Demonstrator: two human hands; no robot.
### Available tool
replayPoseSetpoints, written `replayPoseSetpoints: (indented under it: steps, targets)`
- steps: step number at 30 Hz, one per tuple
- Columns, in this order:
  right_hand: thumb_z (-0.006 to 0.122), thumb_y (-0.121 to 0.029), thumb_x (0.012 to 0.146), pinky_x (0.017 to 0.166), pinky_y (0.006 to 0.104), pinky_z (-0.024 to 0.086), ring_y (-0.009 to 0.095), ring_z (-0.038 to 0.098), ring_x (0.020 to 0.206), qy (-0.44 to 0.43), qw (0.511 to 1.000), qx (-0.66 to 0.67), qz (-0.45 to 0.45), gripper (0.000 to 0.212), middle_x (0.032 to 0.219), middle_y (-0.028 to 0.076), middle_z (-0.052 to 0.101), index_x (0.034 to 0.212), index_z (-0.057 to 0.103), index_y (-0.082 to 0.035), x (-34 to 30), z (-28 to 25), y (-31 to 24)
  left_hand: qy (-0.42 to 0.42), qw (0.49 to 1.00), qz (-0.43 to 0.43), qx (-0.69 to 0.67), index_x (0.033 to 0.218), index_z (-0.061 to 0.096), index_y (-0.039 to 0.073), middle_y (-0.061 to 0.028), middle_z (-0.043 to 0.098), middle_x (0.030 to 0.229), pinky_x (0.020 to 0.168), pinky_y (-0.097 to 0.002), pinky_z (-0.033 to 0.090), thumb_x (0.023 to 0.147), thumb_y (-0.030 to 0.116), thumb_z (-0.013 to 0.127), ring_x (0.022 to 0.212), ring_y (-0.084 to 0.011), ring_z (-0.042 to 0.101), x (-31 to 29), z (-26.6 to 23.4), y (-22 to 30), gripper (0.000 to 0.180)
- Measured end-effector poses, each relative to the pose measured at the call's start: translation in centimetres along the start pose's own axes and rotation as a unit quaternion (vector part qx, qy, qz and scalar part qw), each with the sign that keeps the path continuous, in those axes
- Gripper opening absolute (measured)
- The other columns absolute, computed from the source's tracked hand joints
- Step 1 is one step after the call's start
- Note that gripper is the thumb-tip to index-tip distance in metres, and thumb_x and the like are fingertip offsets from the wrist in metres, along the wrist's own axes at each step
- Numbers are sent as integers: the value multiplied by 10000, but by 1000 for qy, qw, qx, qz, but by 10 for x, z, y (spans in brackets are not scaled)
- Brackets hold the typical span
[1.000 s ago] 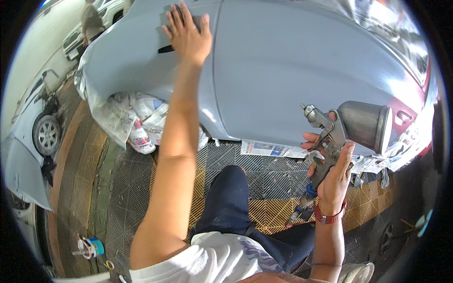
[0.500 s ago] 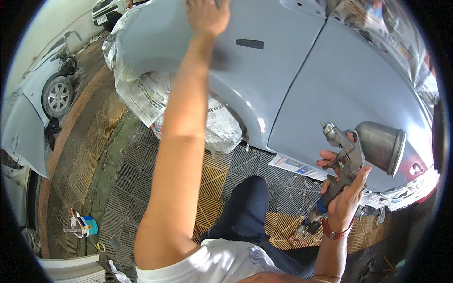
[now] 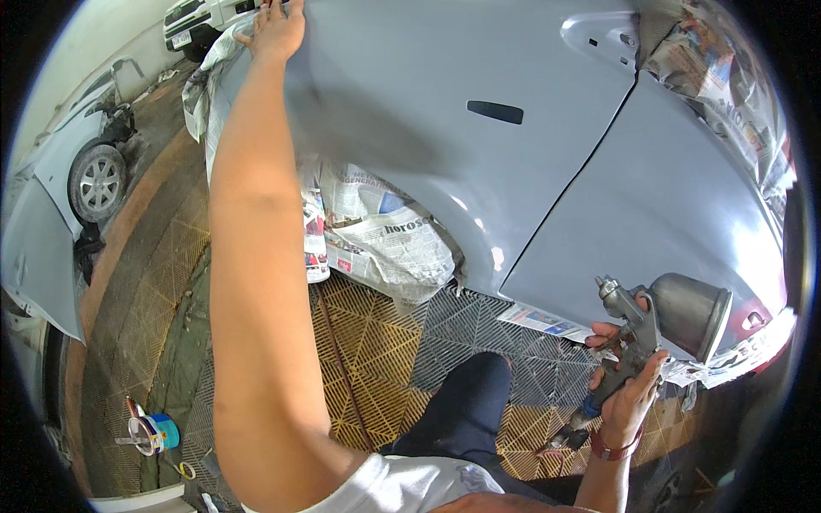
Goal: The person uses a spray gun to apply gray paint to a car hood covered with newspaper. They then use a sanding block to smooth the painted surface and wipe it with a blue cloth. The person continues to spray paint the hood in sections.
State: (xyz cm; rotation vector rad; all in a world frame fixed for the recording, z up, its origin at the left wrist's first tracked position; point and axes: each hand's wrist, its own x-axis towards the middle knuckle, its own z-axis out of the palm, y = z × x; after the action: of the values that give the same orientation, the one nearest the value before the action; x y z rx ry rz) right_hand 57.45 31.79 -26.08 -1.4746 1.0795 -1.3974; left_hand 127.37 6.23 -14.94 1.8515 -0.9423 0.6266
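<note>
My left arm reaches far up and to the left. My left hand point(image 3: 275, 36) is open, fingers stretched out, over the far left part of the grey car fender point(image 3: 385, 85); whether it touches the surface I cannot tell. My right hand point(image 3: 627, 400) is wrapped round the grip of a metal paint spray gun point(image 3: 634, 344), its cup point(image 3: 687, 316) at the right and its nozzle pointing up and left. The gun is in front of the grey car door point(image 3: 633, 205), apart from my left hand. Newspaper point(image 3: 389, 248) covers the wheel opening.
Newspaper masking point(image 3: 718, 77) hangs at the upper right. A second, partly dismantled car point(image 3: 51, 231) stands at the left. A small paint can point(image 3: 159, 433) and a roll of tape point(image 3: 186, 470) sit on the floor. A dark red hose point(image 3: 342, 363) crosses the yellow floor tiles point(image 3: 385, 321).
My left hand has moved left along the fender, toward its masked end. The view has shifted slightly, and the spray gun stays in my right hand, a little lower in the picture.
</note>
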Motion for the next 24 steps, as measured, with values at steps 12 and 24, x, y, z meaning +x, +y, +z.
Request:
replayPoseSetpoints:
  steps: [12, 24]
  targets:
    - [257, -783, 1119, 534, 243, 549, 197, 764, 992, -7, 1000, -24, 15, 937, 1147, 192, 785, 1679, 440, -55, -4, 14, 8, 69, 981, -7, -179, 1759, 238, 45, -212, 236, 1828, 1371, -587, 133, 1137, 655, 393, 1699, -390, 192, -93, 11, -106, 885]
    - [258, -779, 1119, 535, 251, 565, 212, 769, 996, -12, 999, -8, 47, 940, 1174, 213, 784, 1685, 418, -46, -5, 7, 43, 30, 957, -195, -212, 1737, 52, -91, -270, 60, 1843, 1395, -508, 86, 1134, 680, 317, 1723, -372, 55, -126, 9, -137, 1014]
